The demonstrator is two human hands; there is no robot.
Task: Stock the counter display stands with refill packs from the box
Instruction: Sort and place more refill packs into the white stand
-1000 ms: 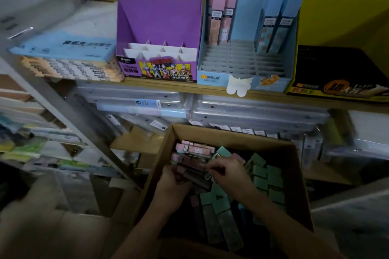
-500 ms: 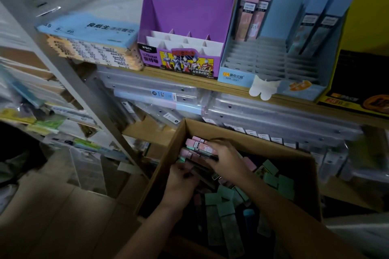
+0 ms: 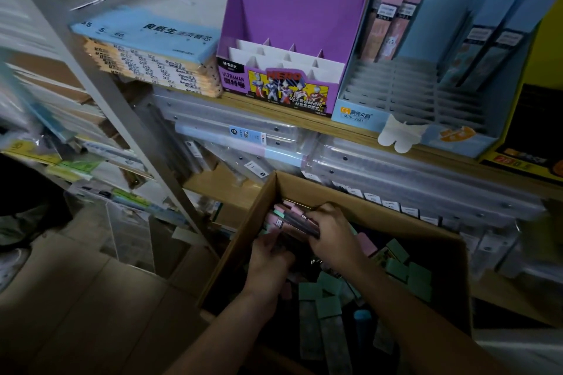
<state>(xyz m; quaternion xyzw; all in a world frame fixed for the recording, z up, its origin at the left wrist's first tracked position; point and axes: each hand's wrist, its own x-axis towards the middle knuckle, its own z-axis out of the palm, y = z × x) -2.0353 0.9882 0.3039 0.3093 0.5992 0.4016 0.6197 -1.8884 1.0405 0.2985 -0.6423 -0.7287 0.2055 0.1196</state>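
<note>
1. The left hand [image 3: 271,256] and the right hand [image 3: 332,234] both curl round one bundle of refill packs [image 3: 294,218]. The left grips its near end and the right wraps over its right side.
2. The bundle lies in the far left corner of the cardboard box [image 3: 243,240], close to the left wall. It holds several packs, too overlapped to count.
3. Loose green-capped packs [image 3: 329,303] lie jumbled in the box beside the right forearm, too dim to count.
4. Above, on the wooden shelf [image 3: 304,123], a purple display stand [image 3: 292,9] and a blue display stand [image 3: 356,113] stand side by side.
5. The blue stand holds two pink packs [image 3: 393,9] and two blue packs [image 3: 479,46], upright at its back.
6. One stack of paper pads [image 3: 146,49] lies left of the purple stand.
</note>
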